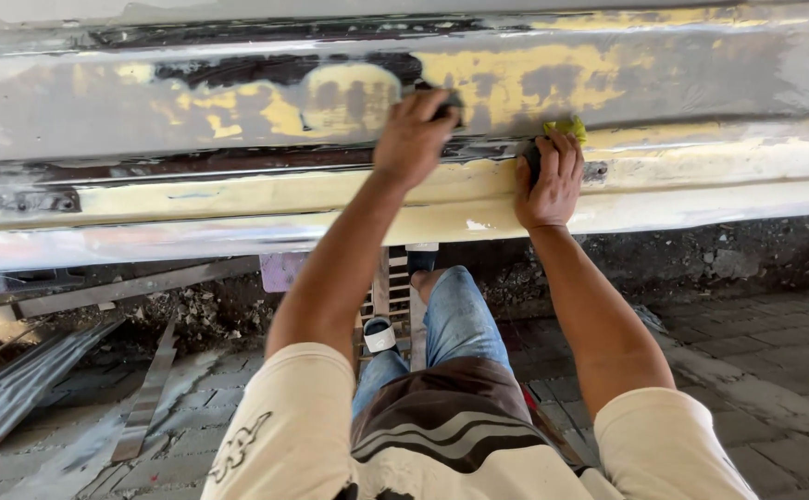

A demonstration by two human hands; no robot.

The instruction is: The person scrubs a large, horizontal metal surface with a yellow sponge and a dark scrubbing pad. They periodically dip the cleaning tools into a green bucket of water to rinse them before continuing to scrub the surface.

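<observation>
Cream short-sleeve shirt (460, 454), dark brown chest panel with pale wavy stripes at 6 o'clock; dark curly motif on left sleeve (238, 444), 7 o'clock. Blue jeans (455, 324), dark shoe with white sole (379, 335) near centre. Forearms bare.
</observation>
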